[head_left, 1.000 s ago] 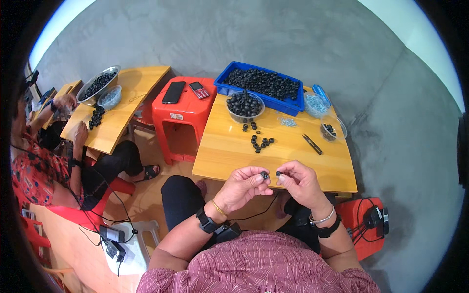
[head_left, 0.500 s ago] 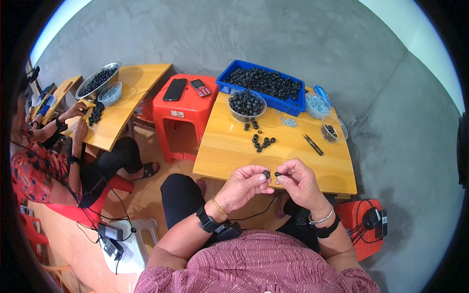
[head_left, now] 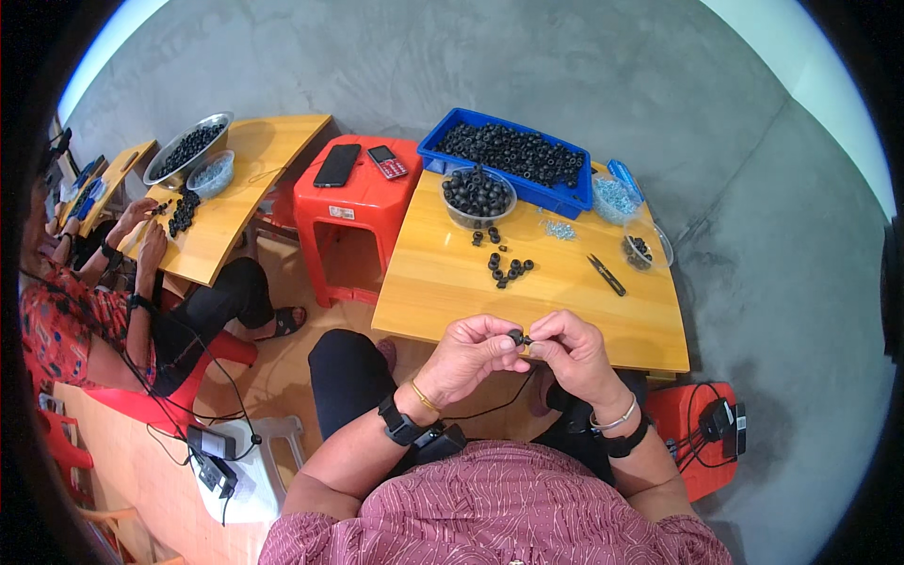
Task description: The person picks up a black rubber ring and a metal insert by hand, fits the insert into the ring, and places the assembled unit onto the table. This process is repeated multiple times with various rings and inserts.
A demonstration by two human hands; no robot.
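Note:
Just over the table's near edge, my left hand (head_left: 474, 355) pinches a small round black part (head_left: 515, 336) between thumb and fingertips. My right hand (head_left: 572, 350) holds a smaller dark piece (head_left: 527, 341) against it; the fingertips hide most of that piece. Both hands are closed and nearly meet. Beyond them a loose cluster of black ring-shaped parts (head_left: 509, 272) lies on the yellow wooden table (head_left: 433, 292). To the right of the cluster rest black tweezers (head_left: 607, 275). Farther back, a clear round tub (head_left: 479, 196) is heaped with black parts.
Behind the tub stands a blue tray (head_left: 576, 201) of black parts. At right are a bowl of small silvery pieces (head_left: 615, 200) and a clear cup (head_left: 650, 247). A red stool (head_left: 348, 202) carries two phones. A co-worker (head_left: 85, 320) sits at another table on the left.
My right hand has moved left, bringing its dark piece up to the round black part in my left hand. The gap between them has closed.

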